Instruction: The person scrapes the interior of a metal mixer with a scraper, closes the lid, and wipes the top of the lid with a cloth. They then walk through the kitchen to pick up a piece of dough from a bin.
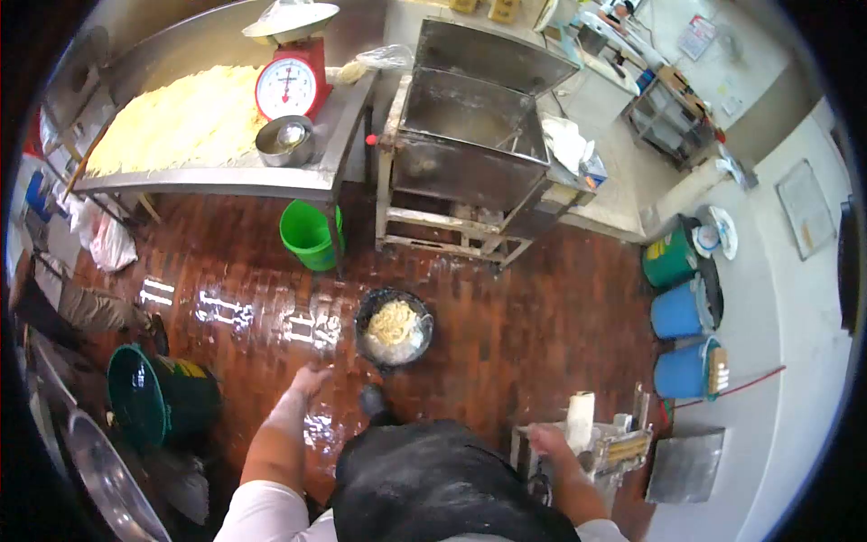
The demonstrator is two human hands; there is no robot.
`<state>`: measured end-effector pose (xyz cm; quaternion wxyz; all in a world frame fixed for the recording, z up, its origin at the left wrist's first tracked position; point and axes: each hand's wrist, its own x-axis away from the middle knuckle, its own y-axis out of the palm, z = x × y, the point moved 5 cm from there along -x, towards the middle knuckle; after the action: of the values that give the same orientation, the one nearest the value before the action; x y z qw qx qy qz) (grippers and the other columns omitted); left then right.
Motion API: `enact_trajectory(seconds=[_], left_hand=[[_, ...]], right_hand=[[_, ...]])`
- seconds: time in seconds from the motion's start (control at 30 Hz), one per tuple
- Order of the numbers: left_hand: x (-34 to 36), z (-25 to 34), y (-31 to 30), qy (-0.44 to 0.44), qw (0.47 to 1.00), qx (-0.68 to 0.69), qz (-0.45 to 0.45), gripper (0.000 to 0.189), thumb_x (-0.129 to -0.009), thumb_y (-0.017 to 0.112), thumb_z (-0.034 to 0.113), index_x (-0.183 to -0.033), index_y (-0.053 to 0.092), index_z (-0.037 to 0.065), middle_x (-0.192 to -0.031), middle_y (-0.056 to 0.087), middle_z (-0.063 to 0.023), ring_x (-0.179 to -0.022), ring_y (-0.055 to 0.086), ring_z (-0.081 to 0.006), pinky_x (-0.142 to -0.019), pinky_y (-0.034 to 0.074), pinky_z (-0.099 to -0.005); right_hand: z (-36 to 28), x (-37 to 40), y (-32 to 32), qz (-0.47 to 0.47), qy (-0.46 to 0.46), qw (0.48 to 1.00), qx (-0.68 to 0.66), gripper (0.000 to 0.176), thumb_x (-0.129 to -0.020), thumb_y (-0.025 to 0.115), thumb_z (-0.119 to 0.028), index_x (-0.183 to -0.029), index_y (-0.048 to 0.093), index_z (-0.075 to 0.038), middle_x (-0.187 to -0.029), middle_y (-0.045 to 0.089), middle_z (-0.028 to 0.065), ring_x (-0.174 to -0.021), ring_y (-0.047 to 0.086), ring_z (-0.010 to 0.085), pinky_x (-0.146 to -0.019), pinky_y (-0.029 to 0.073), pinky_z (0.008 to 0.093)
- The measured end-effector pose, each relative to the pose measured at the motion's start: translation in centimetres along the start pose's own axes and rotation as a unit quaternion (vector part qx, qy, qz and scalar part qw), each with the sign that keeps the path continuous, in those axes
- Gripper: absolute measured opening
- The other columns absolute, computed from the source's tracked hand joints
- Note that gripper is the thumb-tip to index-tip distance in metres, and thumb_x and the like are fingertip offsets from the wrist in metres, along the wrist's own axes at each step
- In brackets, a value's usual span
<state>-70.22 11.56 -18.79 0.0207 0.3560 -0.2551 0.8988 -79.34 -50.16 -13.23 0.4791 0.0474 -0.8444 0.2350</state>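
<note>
— What sort of place is this?

— A small noodle-making workshop, a working food kitchen rather than a home one. In the upper left, a long steel table (226, 181) carries a wide heap of pale noodles (172, 122), a red dial scale (291, 83) and a metal bowl (285, 140).

— Anything else?

— A big steel trough machine (470, 126) stands at top centre. A basin of noodles (361, 330) sits on the wet brown-tiled floor (542, 307). There are plastic barrels (679, 312) at the right and a roller machine (623, 444) at lower right.

A: What's on the counter (226, 181)?
B: Spread noodles (181, 117), a red scale (289, 83), a metal bowl (284, 141).
A: And the floor (542, 307)?
B: Shiny tiles — a basin (394, 327) of noodles, a green bucket (309, 237) beside the counter's leg.
</note>
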Motion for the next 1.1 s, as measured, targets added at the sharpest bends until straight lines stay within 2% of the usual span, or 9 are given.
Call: enact_trajectory(seconds=[0.07,0.27,0.37,0.43,0.5,0.63,0.73,0.83,1.1], left_hand=[[-1.3,3.1,-2.5,-0.059,0.996,0.07,0.018,0.05,-0.078,0.065,0.036,-0.105,0.062,-0.006,-0.097,0.066,-0.0165,-0.085,0.063,-0.0249,-0.075,0.051,-0.0371],[-7.5,-0.6,-3.8,-0.028,0.993,0.101,0.048,0.047,-0.076,0.066,0.036,-0.101,0.064,-0.004,-0.091,0.066,-0.0145,-0.083,0.062,-0.0203,-0.07,0.049,-0.0335],[-4.4,-1.2,-1.9,-0.112,0.993,0.029,0.03,0.049,-0.075,0.065,0.039,-0.1,0.065,-0.003,-0.094,0.066,-0.017,-0.087,0.062,-0.0228,-0.072,0.049,-0.0355],[-8.1,-10.4,1.1,-0.088,0.995,-0.039,0.017,0.028,-0.077,0.063,0.034,-0.084,0.064,0.006,-0.067,0.059,-0.0043,-0.055,0.054,-0.0168,-0.05,0.045,-0.032],[-2.6,-6.0,2.0,-0.178,0.98,-0.076,-0.038,0.029,-0.077,0.062,0.034,-0.087,0.064,0.007,-0.07,0.06,-0.006,-0.056,0.056,-0.0189,-0.051,0.047,-0.0332],[-3.1,-10.6,4.4,-0.003,0.969,-0.175,-0.175,0.026,-0.083,0.059,0.031,-0.089,0.063,0.007,-0.064,0.057,-0.0069,-0.052,0.054,-0.018,-0.043,0.044,-0.0344],[0.3,-0.1,2.7,-0.252,0.967,-0.002,0.02,0.045,-0.072,0.069,0.04,-0.099,0.066,0.004,-0.076,0.063,-0.0076,-0.061,0.056,-0.0197,-0.054,0.046,-0.0338],[-1.6,4.5,3.5,-0.261,0.962,0.075,0.034,0.047,-0.073,0.069,0.039,-0.104,0.064,0.003,-0.078,0.063,-0.0065,-0.064,0.057,-0.0188,-0.056,0.046,-0.0343],[-7.2,18.0,7.6,-0.015,0.997,-0.071,-0.028,0.041,-0.077,0.065,0.031,-0.105,0.065,0.001,-0.1,0.066,-0.0119,-0.09,0.061,-0.0221,-0.081,0.047,-0.0337]], right_hand=[[-3.6,-0.1,1.9,0.001,-0.002,0.991,-0.134,0.035,-0.083,0.062,-0.033,-0.098,0.066,-0.002,-0.082,0.066,0.0064,-0.06,0.06,0.0169,-0.051,0.046,0.0299],[-10.8,0.5,4.4,0.002,-0.101,0.992,0.069,0.029,-0.083,0.063,-0.033,-0.099,0.065,-0.008,-0.077,0.061,0.0002,-0.061,0.057,0.0103,-0.052,0.043,0.0243],[-8.6,-2.8,3.5,-0.043,-0.061,0.996,0.044,0.035,-0.082,0.064,-0.035,-0.104,0.064,-0.008,-0.08,0.063,0.001,-0.064,0.058,0.0113,-0.056,0.045,0.0252],[-5.7,-5.3,1.5,-0.053,0.035,0.998,0.017,0.032,-0.081,0.064,-0.035,-0.102,0.065,-0.01,-0.082,0.064,0.0017,-0.065,0.058,0.0134,-0.058,0.047,0.0254],[-3.3,-7.4,-1.2,-0.016,0.078,0.997,-0.02,0.036,-0.08,0.064,-0.037,-0.1,0.065,-0.008,-0.084,0.065,0.0048,-0.062,0.059,0.0153,-0.054,0.046,0.0283],[-0.8,-11.8,-6.9,0.033,0.131,0.982,-0.136,0.038,-0.08,0.064,-0.039,-0.098,0.062,-0.006,-0.079,0.063,0.006,-0.056,0.057,0.0163,-0.046,0.043,0.0296],[-5.3,-14.5,-11.6,-0.039,0.134,0.989,-0.051,0.03,-0.08,0.066,-0.035,-0.095,0.06,-0.009,-0.077,0.061,0.005,-0.059,0.058,0.0158,-0.051,0.046,0.0281],[-10.6,-17.5,-15.1,-0.014,0.052,0.985,-0.164,0.029,-0.08,0.066,-0.034,-0.095,0.059,-0.01,-0.077,0.061,0.0029,-0.057,0.057,0.0136,-0.048,0.044,0.0278],[-17.8,-19.2,-18.2,0.002,-0.055,0.971,-0.232,0.031,-0.082,0.065,-0.035,-0.102,0.06,-0.011,-0.079,0.061,0.0022,-0.058,0.056,0.0104,-0.046,0.043,0.0247]])
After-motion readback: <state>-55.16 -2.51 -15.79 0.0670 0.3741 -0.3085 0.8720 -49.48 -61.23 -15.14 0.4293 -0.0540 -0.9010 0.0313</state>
